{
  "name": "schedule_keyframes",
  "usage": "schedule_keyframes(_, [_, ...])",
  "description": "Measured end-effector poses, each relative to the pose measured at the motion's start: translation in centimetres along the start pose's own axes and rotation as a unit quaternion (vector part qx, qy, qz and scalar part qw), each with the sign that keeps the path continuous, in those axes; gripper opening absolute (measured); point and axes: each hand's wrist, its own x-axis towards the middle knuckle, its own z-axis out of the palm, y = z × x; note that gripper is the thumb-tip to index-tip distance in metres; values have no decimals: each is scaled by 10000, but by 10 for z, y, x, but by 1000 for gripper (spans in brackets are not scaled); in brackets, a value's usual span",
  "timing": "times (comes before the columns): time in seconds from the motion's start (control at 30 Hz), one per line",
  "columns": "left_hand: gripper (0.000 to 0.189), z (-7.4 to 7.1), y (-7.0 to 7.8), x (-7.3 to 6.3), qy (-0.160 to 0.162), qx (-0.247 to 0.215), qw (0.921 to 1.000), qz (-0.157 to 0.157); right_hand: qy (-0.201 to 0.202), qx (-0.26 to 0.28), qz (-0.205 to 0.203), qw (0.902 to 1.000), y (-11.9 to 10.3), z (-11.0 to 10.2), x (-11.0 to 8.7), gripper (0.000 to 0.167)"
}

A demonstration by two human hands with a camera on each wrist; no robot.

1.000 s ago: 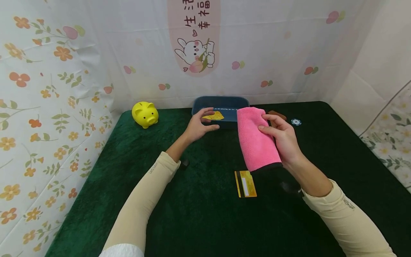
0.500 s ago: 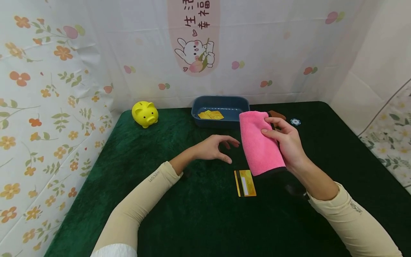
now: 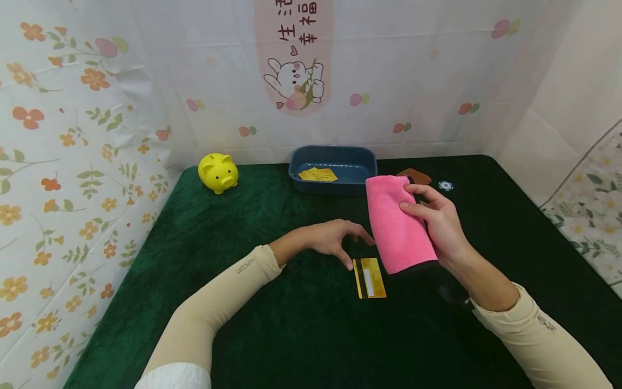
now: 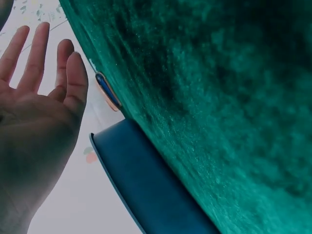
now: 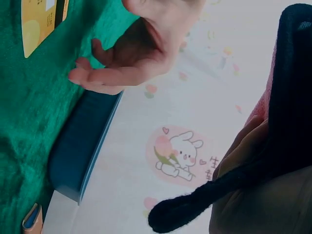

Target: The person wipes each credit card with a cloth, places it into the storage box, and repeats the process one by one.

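My right hand [image 3: 439, 221] pinches a folded pink cloth [image 3: 398, 224] with a black edge and holds it up above the table. In the right wrist view the cloth's dark edge [image 5: 292, 97] covers part of that hand. Just left of the cloth, my left hand [image 3: 335, 239] hovers with spread, loosely bent fingers and nothing in them. Its thumb is close to a yellow bank card [image 3: 370, 278], which lies on the green tablecloth with its dark stripe up. In the left wrist view the left hand [image 4: 44, 107] shows its palm, bare.
At the back stands a blue bin [image 3: 335, 187] with several yellow cards [image 3: 318, 174] inside. A yellow piggy bank [image 3: 218, 173] sits at the back left. Behind the cloth lie a brown wallet-like item [image 3: 419, 176] and a poker chip [image 3: 445, 186]. A printed curtain [image 3: 418, 65] hangs behind.
My left hand has left the bin and come forward and right, down toward the single bank card. The right hand with the cloth has shifted slightly right and nearer.
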Motion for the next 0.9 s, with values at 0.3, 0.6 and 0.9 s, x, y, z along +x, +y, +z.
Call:
schedule_keyframes(0.3, [78,3,-3,12,-629,198,9978,-23,17,18,-34,10000,0,-1,-2,17])
schedule_keyframes(0.6, [79,7,-4,22,-958,681,9930,-145,24,66,-34,10000,0,-1,-3,17])
schedule_keyframes(0.9, [78,8,-2,24,-1078,920,9891,-409,74,-14,-62,10000,1,-4,-4,17])
